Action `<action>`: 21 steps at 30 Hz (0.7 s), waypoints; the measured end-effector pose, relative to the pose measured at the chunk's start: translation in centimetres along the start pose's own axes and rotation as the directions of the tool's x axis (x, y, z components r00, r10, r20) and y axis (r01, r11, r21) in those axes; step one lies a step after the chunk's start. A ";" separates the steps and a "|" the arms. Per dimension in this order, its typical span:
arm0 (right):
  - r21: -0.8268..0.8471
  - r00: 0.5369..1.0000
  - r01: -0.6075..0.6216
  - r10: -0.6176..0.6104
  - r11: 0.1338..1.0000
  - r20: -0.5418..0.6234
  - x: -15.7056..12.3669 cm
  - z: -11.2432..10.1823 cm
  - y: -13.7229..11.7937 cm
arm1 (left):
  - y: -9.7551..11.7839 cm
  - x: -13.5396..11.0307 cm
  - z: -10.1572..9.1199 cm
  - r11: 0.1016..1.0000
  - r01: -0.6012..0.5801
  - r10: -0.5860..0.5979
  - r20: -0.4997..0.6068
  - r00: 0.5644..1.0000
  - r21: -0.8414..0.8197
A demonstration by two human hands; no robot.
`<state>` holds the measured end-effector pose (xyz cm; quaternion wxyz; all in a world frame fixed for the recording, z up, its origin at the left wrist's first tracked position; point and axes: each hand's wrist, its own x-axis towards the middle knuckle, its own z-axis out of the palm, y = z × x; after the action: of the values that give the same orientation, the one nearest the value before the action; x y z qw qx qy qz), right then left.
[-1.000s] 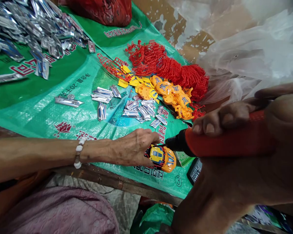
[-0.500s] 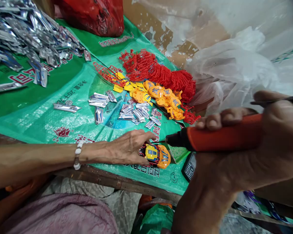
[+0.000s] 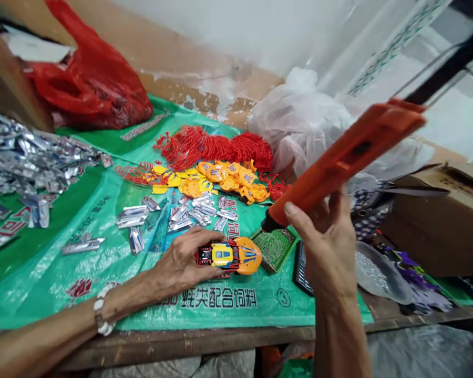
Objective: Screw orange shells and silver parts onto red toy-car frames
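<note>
My left hand rests on the green woven sheet and pinches the rear of a small toy car body, yellow, orange and red. My right hand grips an orange electric screwdriver, tilted up to the right, its black tip just above a green circuit board. The tip is right of the car and not touching it. Behind lie orange and yellow car shells, a heap of red plastic frames and scattered silver foil pieces.
A big pile of silver foil pieces fills the left. A red plastic bag sits at the back, a clear plastic bag behind the screwdriver. A black calculator lies by the board; a cardboard box stands right.
My right hand has lifted the screwdriver up and away from the car, tilting it upward. The view has pulled back and risen. My left hand stays on the toy car.
</note>
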<state>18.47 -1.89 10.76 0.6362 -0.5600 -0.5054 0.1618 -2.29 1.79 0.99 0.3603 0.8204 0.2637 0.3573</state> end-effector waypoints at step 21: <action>0.339 0.848 -0.530 0.488 0.778 0.207 -9.4 3.6 3.1 | 1.4 0.2 0.1 0.733 0.505 -0.482 0.175 0.858 -0.457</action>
<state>12.57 -6.14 3.19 0.6372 -0.5307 -0.3271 0.4532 -1.81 1.07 2.12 0.6424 0.6107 0.3648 0.2851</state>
